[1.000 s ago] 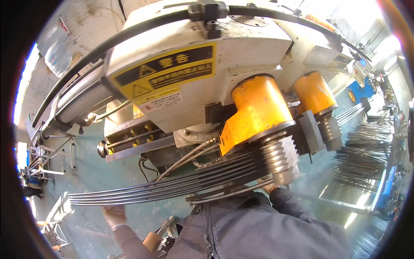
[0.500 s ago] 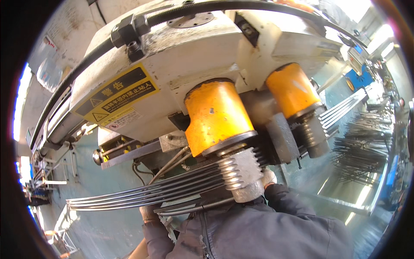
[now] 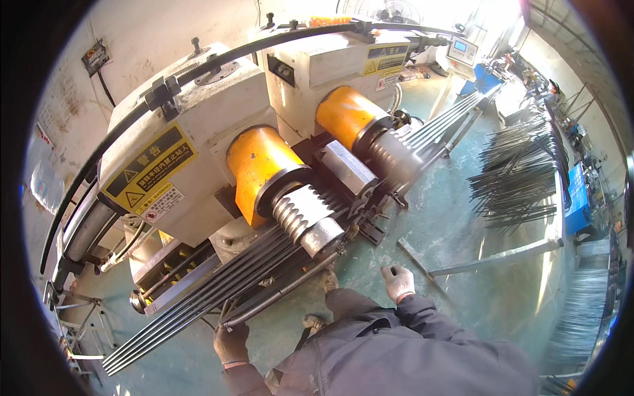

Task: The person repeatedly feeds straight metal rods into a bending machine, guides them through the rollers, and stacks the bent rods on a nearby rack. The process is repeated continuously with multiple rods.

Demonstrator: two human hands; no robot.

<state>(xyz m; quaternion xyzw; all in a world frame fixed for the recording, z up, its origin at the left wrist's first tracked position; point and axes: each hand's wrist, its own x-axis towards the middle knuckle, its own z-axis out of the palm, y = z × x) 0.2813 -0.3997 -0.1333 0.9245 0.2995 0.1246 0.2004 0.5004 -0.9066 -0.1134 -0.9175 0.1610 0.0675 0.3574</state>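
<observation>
My left hand, in a work glove, is closed at the near-left end of a spring-wound rod; part of its grip is hidden. My right hand, in a whitish glove, is held over the floor right of the machine, fingers curled in with nothing visible in them. Beside the spring-wound rod, several dark metal rods run side by side under a toothed steel roller below an orange cylinder. A second orange cylinder carries a similar roller farther right, around the pale rod ends.
A pale machine housing bears a yellow-black warning label. Black corrugated hose arches above it. On the right, a heap of dark rods lies on a metal frame. A control panel stands at the back.
The head view has shifted, showing more floor on the right. My right hand has come away from behind the near roller into open space. My left hand remains by the rod's end.
</observation>
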